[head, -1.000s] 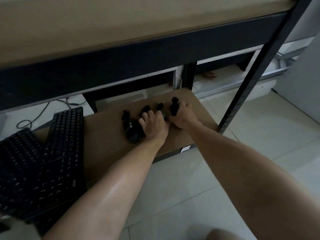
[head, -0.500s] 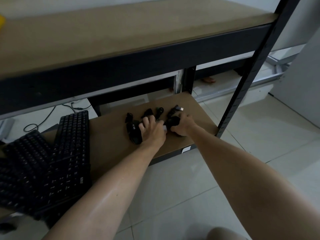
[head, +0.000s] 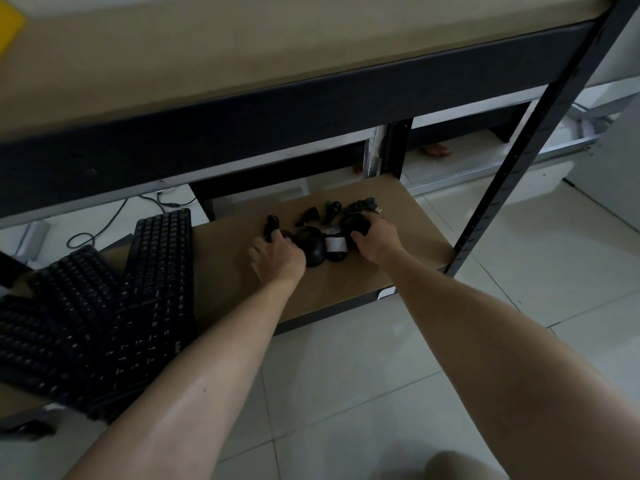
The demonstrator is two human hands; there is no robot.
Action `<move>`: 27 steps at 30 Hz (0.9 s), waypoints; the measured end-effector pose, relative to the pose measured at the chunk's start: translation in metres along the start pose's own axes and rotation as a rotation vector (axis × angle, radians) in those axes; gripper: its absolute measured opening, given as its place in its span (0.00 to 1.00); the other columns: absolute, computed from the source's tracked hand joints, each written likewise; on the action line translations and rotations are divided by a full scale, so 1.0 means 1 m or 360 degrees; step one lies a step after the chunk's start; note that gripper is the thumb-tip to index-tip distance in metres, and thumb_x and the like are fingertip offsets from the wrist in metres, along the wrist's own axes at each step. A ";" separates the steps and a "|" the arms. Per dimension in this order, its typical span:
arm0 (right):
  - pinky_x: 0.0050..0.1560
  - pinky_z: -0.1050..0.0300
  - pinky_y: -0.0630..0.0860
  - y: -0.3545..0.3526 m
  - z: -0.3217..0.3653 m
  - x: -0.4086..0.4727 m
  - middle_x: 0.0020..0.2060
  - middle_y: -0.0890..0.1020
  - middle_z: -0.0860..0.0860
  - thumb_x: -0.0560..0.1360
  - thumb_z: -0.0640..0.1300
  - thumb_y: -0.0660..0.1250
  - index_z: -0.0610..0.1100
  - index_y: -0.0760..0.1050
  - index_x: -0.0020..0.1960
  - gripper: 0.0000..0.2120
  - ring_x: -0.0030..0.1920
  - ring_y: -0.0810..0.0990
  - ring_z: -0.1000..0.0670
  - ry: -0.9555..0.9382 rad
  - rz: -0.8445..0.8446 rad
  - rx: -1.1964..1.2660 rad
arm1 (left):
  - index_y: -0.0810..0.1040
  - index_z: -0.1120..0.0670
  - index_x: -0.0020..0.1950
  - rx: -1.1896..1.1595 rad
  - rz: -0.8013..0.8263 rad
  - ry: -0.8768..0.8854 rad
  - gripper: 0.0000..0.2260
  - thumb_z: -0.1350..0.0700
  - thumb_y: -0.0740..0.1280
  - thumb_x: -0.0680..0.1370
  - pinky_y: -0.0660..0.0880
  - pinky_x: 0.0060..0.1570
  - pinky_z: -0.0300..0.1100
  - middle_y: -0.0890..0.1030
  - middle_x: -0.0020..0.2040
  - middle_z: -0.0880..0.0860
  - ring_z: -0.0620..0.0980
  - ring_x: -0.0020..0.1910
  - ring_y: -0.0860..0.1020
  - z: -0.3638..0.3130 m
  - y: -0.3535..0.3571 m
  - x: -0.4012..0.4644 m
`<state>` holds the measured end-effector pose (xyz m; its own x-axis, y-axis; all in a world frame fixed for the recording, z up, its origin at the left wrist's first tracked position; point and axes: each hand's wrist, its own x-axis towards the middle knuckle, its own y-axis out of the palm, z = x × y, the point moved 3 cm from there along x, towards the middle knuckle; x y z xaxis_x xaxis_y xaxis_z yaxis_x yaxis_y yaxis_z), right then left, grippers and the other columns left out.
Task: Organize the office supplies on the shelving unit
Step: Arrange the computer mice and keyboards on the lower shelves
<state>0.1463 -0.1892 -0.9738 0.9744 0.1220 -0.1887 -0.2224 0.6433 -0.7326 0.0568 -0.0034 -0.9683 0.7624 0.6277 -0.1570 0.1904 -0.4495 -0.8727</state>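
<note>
Since half a second ago the hands have drawn apart along the lower shelf (head: 408,271), uncovering two black mice (head: 313,245) lying side by side. The left hand (head: 277,259) now curls on a mouse at the row's left end; the right hand (head: 375,239) grips another at its right end. They appear to be lining them up. One mouse shows a white label (head: 336,244), its writing unreadable. Keyboards (head: 104,299) are stacked near the shelf's left end.

head view | head-worn, facing forward-down | near lower shelf (head: 408,268) | no second view
</note>
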 end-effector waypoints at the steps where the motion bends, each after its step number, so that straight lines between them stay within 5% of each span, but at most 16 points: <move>1: 0.64 0.52 0.71 0.001 0.000 0.000 0.67 0.75 0.42 0.79 0.48 0.67 0.45 0.67 0.75 0.26 0.67 0.73 0.40 0.0001 -0.0004 -0.0008 | 0.65 0.50 0.76 -0.0073 0.0033 -0.0035 0.19 0.53 0.55 0.84 0.65 0.66 0.54 0.62 0.72 0.59 0.61 0.69 0.62 0.002 0.000 0.000; 20: 0.56 0.51 0.73 -0.029 -0.034 0.030 0.68 0.72 0.41 0.82 0.43 0.60 0.45 0.65 0.75 0.21 0.62 0.75 0.39 0.0141 -0.0065 -0.0099 | 0.75 0.55 0.70 -0.0439 0.0094 0.0049 0.15 0.55 0.61 0.84 0.67 0.65 0.51 0.66 0.70 0.58 0.60 0.69 0.64 -0.052 0.026 0.003; 27: 0.70 0.51 0.65 -0.035 -0.035 0.034 0.76 0.62 0.42 0.84 0.42 0.56 0.43 0.58 0.79 0.24 0.73 0.64 0.40 0.0117 -0.0062 -0.0301 | 0.73 0.53 0.71 -0.0391 0.0117 0.0078 0.16 0.53 0.61 0.84 0.67 0.66 0.53 0.65 0.70 0.57 0.60 0.69 0.64 -0.061 0.032 0.006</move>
<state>0.1862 -0.2340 -0.9770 0.9791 0.0399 -0.1996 -0.1931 0.4920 -0.8489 0.1056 -0.0530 -0.9692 0.8077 0.5588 -0.1880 0.2732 -0.6373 -0.7206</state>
